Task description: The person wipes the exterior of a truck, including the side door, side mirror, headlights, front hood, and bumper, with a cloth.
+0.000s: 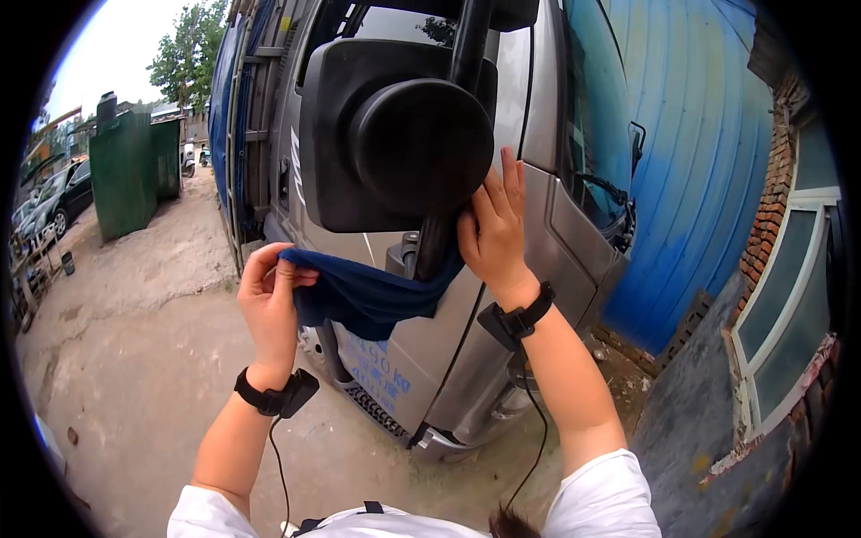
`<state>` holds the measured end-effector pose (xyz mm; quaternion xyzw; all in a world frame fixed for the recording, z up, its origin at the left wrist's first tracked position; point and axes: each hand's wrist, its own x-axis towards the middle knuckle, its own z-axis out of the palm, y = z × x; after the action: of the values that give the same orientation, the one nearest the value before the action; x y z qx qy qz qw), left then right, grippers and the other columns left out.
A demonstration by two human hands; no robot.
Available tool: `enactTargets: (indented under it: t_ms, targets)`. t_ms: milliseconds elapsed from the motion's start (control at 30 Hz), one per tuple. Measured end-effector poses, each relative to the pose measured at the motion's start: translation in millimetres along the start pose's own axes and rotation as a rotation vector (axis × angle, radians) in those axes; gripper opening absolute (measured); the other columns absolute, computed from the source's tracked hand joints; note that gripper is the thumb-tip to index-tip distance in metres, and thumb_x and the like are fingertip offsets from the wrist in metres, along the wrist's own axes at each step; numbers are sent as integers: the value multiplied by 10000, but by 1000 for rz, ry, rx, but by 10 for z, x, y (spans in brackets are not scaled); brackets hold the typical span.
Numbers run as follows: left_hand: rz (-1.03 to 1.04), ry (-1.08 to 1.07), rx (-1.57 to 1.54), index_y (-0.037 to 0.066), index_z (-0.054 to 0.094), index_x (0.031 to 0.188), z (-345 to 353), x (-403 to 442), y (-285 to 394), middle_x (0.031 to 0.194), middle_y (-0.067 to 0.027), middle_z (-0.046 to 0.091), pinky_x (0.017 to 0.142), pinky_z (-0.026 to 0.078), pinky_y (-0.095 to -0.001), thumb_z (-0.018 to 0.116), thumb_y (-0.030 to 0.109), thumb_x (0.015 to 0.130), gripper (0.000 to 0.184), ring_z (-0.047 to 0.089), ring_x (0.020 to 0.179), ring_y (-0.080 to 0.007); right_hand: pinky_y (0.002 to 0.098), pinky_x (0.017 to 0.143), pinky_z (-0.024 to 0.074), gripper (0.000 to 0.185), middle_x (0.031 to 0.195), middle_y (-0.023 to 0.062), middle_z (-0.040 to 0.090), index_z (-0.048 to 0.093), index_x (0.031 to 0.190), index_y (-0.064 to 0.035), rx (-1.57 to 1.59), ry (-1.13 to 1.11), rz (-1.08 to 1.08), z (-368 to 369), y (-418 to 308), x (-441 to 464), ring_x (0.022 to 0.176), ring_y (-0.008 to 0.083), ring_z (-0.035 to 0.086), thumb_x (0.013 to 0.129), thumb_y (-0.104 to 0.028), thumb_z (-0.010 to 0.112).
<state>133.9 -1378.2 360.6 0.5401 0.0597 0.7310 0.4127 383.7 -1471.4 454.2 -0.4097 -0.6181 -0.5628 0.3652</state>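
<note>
My left hand [271, 280] pinches the corner of a dark blue cloth [359, 291] between thumb and fingertips. The cloth hangs in folds below a large black side mirror [327, 134] of a truck and passes around the mirror's black arm [437, 247]. My right hand [495, 229] rests with fingers stretched upward against the edge of the round black mirror housing [421, 148]. The cloth's other end reaches my right palm, where I cannot tell whether it is held. Both wrists wear black bands with small boxes and cables.
The grey truck cab [502, 296] stands right in front, with a step [372, 408] low down. A blue corrugated wall [691, 161] and a brick building with a window [794, 296] are at right. Green metal sheets [130, 175] and parked cars [58, 197] stand at left on concrete ground.
</note>
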Motion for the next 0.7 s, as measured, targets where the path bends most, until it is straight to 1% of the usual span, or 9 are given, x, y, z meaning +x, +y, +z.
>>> enactTargets:
  t_ms: [67,167,267,300,367,467,567,633,700]
  targets:
    - [433,-111,199,-8,628,1024,177,435,354,1040,-56,616,769,494,-209,567,-14,926,116,605,905,-102,506,1166,134,489,1438,174,436,572,1265,5,-36,-9,49,-31,-100,-8,1410,394,250,785,-49,492]
    - [830,-268,345,-3,647,981,663,1088,647,1015,-93,624,811,485,-270,571,-40,887,126,622,915,-183,507,1160,147,482,1408,188,461,578,1249,23,30,37,131,-27,-241,79,1398,401,265,780,-43,487]
    - [828,-332,282,5,634,1002,934,1581,724,978,-85,619,823,478,-271,559,20,919,112,620,918,-205,501,1152,170,466,1357,211,496,577,1235,46,228,86,315,-78,-363,70,1381,405,289,791,-37,468]
    - [905,-420,425,6,602,1074,965,1691,790,1085,-69,571,919,444,-249,504,25,966,147,579,1010,-155,496,1150,175,462,1344,218,503,578,1232,51,278,93,340,-111,-429,44,1381,404,290,793,-34,460]
    - [908,-488,560,-6,594,1136,1097,1717,990,1081,-167,589,910,479,-351,548,49,911,236,587,1029,-317,486,1146,187,455,1318,230,516,579,1224,60,383,101,389,-165,-572,-8,1380,402,290,799,-28,445]
    - [1284,-770,603,1,627,982,1258,2013,1050,945,-130,593,768,522,-347,609,3,869,114,613,859,-287,446,1077,288,358,1160,208,610,624,1120,63,398,187,458,-124,-771,-43,1265,378,429,815,-48,471]
    - [1154,-899,695,-2,613,1029,1240,2003,1165,994,-141,597,794,513,-359,584,25,895,140,600,898,-289,364,903,400,248,966,126,660,657,1031,43,326,214,552,-232,-867,-33,1055,274,539,836,-69,554]
    - [1058,-1048,660,2,552,1161,1106,1943,1164,1100,-153,578,929,456,-361,594,62,901,270,564,1043,-284,323,832,421,229,931,107,658,665,1035,35,295,219,605,-389,-828,-9,999,228,548,846,-78,603]
    - [1023,-977,528,9,602,1090,935,2008,935,1082,-76,574,947,449,-260,517,44,964,156,580,1012,-157,261,789,452,231,929,86,666,660,1064,33,300,290,701,-560,-678,52,948,157,579,858,-71,671]
